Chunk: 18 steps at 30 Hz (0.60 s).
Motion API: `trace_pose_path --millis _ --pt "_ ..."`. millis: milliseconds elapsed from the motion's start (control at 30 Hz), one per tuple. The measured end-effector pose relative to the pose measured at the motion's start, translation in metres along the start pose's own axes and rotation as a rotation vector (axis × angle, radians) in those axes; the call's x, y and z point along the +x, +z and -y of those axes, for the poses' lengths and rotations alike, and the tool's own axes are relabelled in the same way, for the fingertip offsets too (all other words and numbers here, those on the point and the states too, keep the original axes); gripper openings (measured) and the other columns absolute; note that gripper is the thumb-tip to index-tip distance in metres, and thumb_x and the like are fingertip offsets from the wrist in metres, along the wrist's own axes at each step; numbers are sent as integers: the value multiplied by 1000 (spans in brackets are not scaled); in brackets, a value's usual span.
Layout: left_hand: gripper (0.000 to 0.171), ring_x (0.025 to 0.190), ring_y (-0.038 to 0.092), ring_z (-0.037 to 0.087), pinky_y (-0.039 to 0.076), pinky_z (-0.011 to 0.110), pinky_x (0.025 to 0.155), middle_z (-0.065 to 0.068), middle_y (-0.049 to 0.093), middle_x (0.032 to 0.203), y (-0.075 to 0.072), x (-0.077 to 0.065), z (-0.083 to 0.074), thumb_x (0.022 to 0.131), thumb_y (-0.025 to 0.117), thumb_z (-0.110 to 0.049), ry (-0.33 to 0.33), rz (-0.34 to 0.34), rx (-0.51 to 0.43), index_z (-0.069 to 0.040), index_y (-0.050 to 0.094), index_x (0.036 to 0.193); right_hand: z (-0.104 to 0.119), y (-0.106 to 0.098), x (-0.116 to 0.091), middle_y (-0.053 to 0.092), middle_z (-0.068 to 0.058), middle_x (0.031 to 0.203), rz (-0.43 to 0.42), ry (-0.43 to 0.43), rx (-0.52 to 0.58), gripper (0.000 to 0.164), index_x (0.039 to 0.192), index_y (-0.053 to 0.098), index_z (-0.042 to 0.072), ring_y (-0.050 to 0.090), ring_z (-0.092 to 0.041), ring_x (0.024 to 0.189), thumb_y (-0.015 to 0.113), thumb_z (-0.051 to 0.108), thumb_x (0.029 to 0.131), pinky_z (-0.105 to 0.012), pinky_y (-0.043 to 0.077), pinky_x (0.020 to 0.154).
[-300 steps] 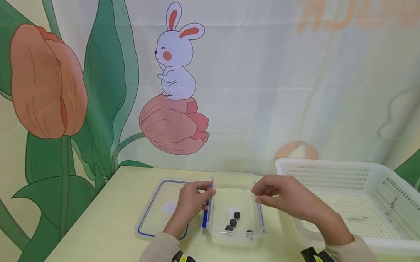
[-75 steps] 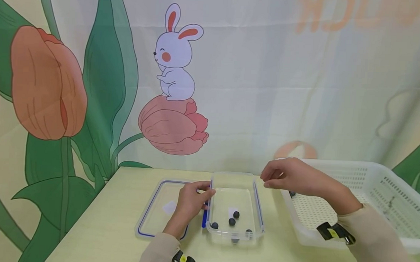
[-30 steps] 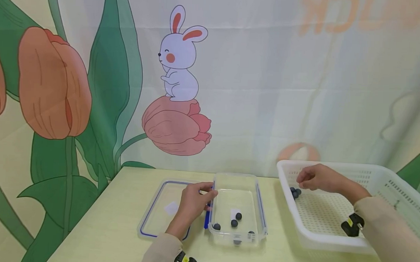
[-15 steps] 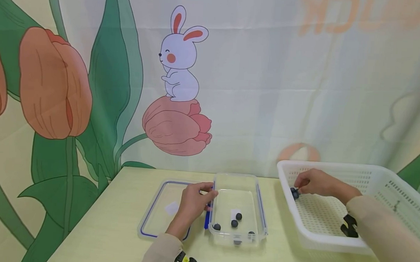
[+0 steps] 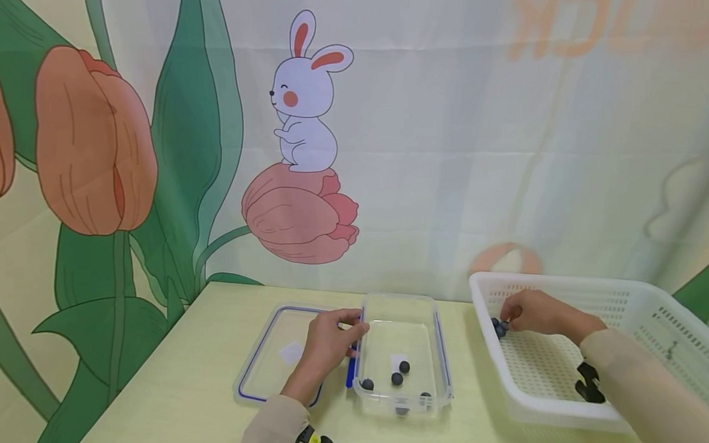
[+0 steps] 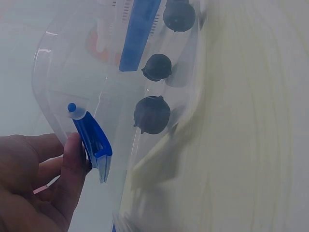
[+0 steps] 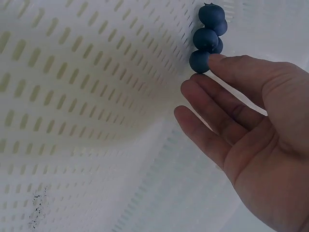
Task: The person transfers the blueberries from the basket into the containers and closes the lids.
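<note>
My left hand (image 5: 325,344) grips the left rim of a clear plastic food container (image 5: 394,340), thumb on the edge beside a blue clip (image 6: 91,137). Several blueberries (image 6: 152,114) lie apart on the container's floor, mostly towards its near end. Inside a white plastic basket (image 5: 559,414), my right hand (image 5: 536,310) reaches into the far left corner, where several blueberries (image 5: 496,325) sit bunched together. In the right wrist view, the thumb and a fingertip pinch the nearest blueberry (image 7: 199,61) of the cluster; the remaining fingers are loosely bent.
A clear lid (image 5: 246,381) with a blue seal lies flat left of the container, partly behind my left forearm. The basket stands to the right on the pale yellow table (image 5: 168,365). A printed curtain (image 5: 415,152) hangs behind the table.
My right hand has moved from the container's right side into the basket and down to the blueberries. Another blueberry joined the container since the oldest frame. My left hand keeps its place.
</note>
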<state>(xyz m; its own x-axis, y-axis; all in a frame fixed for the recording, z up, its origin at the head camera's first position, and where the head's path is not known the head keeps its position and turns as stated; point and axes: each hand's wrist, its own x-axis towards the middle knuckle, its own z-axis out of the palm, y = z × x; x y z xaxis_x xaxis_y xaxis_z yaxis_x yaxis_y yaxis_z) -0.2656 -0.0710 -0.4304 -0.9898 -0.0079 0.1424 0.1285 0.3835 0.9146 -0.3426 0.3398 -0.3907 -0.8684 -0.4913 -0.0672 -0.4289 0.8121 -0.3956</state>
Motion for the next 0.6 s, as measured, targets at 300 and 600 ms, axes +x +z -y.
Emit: trace_pose_path --millis 300,600 --pt "37 60 66 12 62 28 58 10 71 108 0 0 0 98 79 -12 2 1 4 -1 73 133 0 4 0 64 2 82 -10 19 -26 13 85 68 7 54 -16 77 80 1 87 -34 49 70" --pt "37 60 66 12 61 28 59 9 71 108 0 -1 -1 98 78 -12 -5 -2 15 -3 73 134 2 4 0 63 3 80 -5 33 -36 16 83 67 8 54 -15 74 82 4 87 -32 49 67"
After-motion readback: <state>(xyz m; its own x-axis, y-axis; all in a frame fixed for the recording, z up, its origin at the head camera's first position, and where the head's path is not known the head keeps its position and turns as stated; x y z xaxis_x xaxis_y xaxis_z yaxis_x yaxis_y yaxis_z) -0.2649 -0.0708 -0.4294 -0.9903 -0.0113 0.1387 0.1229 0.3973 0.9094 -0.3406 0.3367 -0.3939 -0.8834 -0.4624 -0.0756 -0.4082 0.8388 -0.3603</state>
